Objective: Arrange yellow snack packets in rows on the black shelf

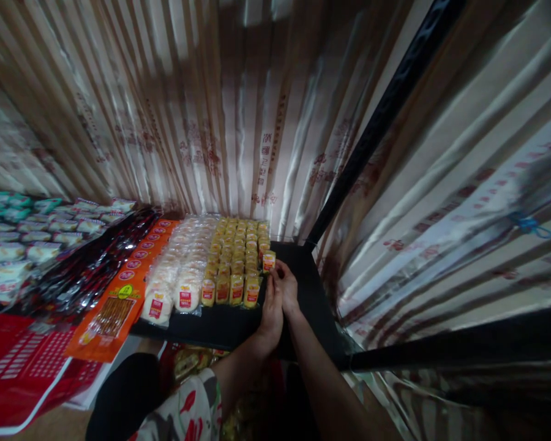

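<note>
A small yellow wrapped snack packet (269,260) with a red and white label stands at the right end of several rows of similar packets (237,286). My right hand (288,288) holds that packet at its right side, thumb and fingers bent in against it. Close beside it, my left hand (272,309) points upward with its fingers stretched out, the tips just below the packet. The two hands touch or nearly touch. Rows of round white packets (188,294) in clear wrap lie left of the yellow ones.
All these rows sit on a black shelf (303,275). Further left are an orange snack bag (119,294), dark red long packets (82,269) and white packs (46,251). A black post (371,135) rises at the right, before a pleated curtain (239,110).
</note>
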Motion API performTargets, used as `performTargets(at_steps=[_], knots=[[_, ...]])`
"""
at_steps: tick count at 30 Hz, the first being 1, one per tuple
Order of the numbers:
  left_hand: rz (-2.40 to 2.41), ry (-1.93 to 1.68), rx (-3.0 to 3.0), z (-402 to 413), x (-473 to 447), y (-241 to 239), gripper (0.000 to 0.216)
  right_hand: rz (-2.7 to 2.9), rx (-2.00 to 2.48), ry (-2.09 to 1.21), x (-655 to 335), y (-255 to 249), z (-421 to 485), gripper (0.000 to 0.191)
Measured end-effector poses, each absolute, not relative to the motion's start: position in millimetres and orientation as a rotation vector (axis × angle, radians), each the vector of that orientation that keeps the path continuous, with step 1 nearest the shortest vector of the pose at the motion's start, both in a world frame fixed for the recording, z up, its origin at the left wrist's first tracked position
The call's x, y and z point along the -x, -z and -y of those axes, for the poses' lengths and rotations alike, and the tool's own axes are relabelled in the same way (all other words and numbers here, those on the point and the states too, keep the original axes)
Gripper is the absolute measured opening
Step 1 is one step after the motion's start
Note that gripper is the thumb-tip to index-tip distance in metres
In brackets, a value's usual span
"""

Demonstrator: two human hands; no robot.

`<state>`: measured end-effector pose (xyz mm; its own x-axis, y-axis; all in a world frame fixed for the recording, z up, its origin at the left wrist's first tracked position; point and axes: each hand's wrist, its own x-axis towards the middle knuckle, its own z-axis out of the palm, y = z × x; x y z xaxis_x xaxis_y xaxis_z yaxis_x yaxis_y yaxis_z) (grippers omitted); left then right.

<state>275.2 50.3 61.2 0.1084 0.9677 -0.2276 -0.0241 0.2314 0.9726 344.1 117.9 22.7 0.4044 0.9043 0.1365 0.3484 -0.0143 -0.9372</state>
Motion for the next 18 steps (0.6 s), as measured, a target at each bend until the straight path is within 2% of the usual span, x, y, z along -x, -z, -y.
performTargets(at_steps=[7, 13, 18], knots=[[-1.248, -1.034, -1.077, -65, -276, -56, 0.049, 1.228, 1.590, -0.620, -342, -20, -132, 0.038], [-1.271, -1.028, -1.076, -68, -270, -53, 0.048, 1.196, 1.570, -0.576, -338, -17, -138, 0.050], [-1.253, -1.070, -1.019, -71, -271, -51, 0.048, 1.202, 1.582, -0.560, -335, -16, -140, 0.048]])
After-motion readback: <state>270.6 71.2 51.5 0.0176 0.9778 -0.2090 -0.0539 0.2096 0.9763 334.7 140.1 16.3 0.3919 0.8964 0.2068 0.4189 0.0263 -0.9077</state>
